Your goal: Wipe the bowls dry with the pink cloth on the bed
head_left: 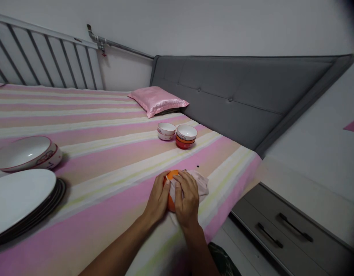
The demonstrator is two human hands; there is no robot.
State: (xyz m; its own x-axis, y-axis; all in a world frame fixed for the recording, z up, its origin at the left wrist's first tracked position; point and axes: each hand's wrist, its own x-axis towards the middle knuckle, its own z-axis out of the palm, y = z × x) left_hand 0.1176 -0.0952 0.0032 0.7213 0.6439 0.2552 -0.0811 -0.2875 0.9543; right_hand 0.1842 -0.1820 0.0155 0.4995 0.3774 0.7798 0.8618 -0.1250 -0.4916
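My left hand is wrapped round the side of a small orange bowl that lies on the pink striped bedsheet. Over the bowl my right hand presses a pale pink cloth, fingers curled on it. The cloth trails off to the right of the bowl. Most of the bowl is hidden by both hands.
Further up the bed stand a white bowl and a stack of bowls, white on orange. At the left are a stack of white plates and wide bowls. A pink pillow lies by the grey headboard. Grey drawers stand at the right.
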